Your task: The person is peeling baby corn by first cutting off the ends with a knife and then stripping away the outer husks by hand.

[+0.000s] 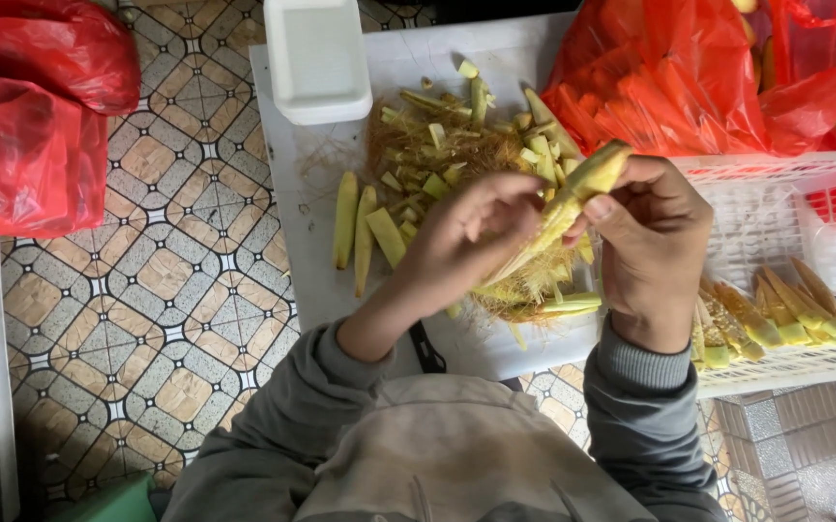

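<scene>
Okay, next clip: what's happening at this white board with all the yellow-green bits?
A person holds a small pale-yellow baby corn ear in both bare hands above a white cutting board. The right hand grips it while the left hand pulls at its husk and silk. Green husk trimmings and brown silk lie heaped on the board. Peeled ears sit in a white plastic basket, with red plastic bags beyond it.
</scene>
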